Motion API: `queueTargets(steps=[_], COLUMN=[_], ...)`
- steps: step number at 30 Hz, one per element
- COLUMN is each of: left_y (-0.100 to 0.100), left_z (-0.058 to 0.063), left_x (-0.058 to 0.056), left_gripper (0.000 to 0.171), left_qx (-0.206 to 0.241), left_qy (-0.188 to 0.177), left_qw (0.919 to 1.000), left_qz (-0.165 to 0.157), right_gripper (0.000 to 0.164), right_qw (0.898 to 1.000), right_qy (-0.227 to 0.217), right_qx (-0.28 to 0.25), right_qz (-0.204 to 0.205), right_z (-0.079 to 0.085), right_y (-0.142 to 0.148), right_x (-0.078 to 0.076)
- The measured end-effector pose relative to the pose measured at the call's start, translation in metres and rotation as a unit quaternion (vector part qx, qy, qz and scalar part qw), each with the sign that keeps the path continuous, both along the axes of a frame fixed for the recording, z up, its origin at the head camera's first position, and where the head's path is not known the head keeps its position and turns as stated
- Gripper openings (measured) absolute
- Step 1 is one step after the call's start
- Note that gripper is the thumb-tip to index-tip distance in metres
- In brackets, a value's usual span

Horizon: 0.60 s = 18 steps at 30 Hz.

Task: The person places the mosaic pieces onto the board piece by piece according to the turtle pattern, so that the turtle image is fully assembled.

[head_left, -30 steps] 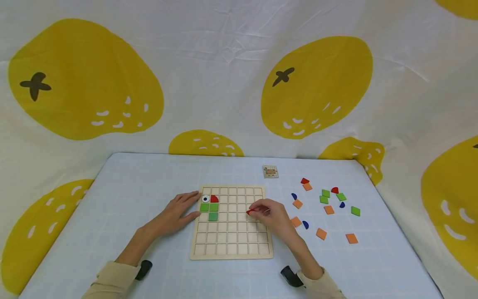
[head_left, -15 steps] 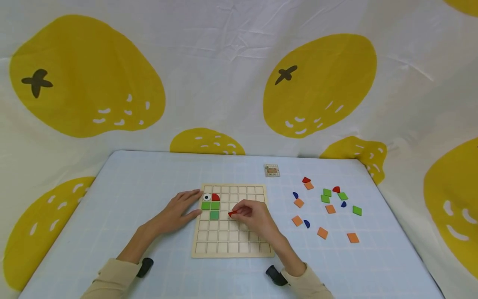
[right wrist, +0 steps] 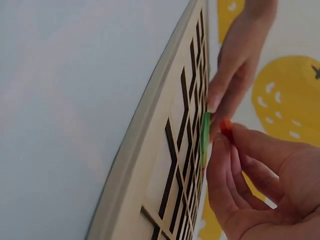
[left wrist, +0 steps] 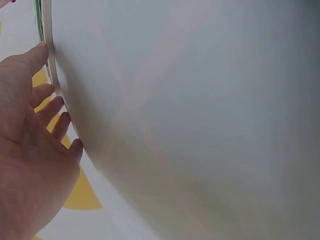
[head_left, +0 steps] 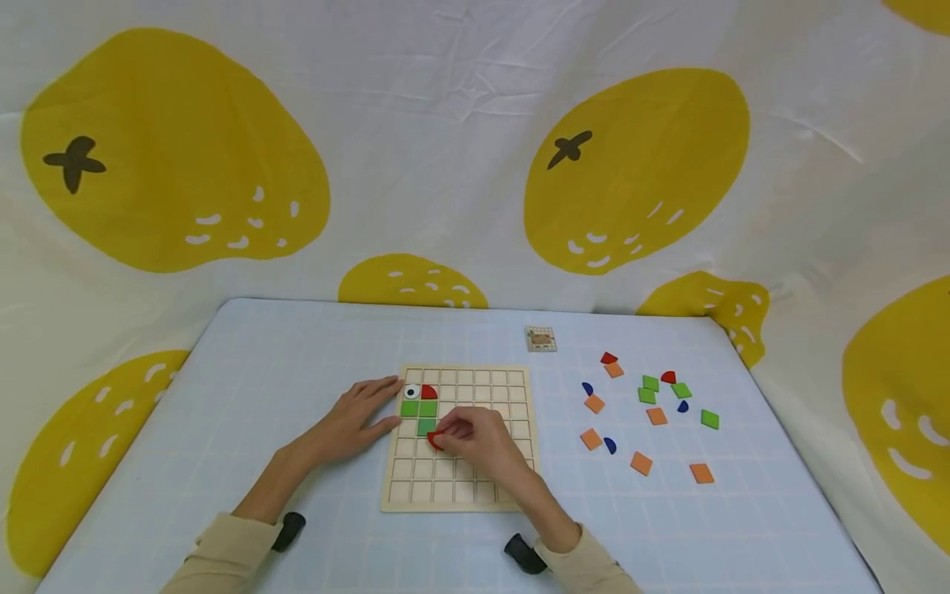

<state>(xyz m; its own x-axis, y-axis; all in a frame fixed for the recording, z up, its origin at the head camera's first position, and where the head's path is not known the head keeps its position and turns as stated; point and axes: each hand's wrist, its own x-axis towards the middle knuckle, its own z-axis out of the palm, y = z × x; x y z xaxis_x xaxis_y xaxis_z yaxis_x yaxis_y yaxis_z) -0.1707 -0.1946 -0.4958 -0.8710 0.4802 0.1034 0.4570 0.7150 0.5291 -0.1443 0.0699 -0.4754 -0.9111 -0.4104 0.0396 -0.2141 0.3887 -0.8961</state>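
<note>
A wooden grid board (head_left: 462,505) lies on the table. In its upper left cells sit a white eye tile (head_left: 411,392), a red quarter-circle tile (head_left: 429,392) and several green square tiles (head_left: 426,426). My right hand (head_left: 482,441) pinches another red tile (head_left: 434,440) between thumb and fingertips, just below the lowest green square; the right wrist view shows this red tile (right wrist: 226,129) edge-on. My left hand (head_left: 349,421) rests at the board's left edge with its fingers extended, and in the left wrist view its fingertips touch the board's side.
Right of the board lie scattered orange squares (head_left: 641,463), green squares (head_left: 710,419), blue half-circles (head_left: 610,445) and red pieces (head_left: 669,377). A small patterned card (head_left: 540,338) lies beyond the board's far right corner. A printed cloth hangs behind the table.
My right hand has carried the red tile leftward across the board, from its right side to beside the green squares. The left hand stays at the board's edge.
</note>
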Motion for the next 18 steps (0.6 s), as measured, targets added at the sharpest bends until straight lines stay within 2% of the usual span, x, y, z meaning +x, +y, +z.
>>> queueTargets(steps=[6, 12, 18], left_y=[0.0, 0.0, -0.002], left_z=[0.002, 0.001, -0.008], left_x=[0.001, 0.0, -0.003], left_gripper=[0.063, 0.063, 0.064], left_qx=[-0.001, -0.003, 0.005], left_qy=[-0.008, -0.008, 0.0], left_qw=[1.0, 1.0, 1.0], left_qz=[0.002, 0.001, -0.001], right_gripper=[0.006, 0.005, 0.006], right_qw=[1.0, 1.0, 1.0], right_qy=[-0.014, -0.009, -0.001], right_qx=[0.008, 0.013, 0.019], right_qz=[0.0, 0.003, -0.004], right_z=[-0.002, -0.003, -0.003], right_y=[-0.011, -0.017, -0.019], right_x=[0.003, 0.004, 0.005])
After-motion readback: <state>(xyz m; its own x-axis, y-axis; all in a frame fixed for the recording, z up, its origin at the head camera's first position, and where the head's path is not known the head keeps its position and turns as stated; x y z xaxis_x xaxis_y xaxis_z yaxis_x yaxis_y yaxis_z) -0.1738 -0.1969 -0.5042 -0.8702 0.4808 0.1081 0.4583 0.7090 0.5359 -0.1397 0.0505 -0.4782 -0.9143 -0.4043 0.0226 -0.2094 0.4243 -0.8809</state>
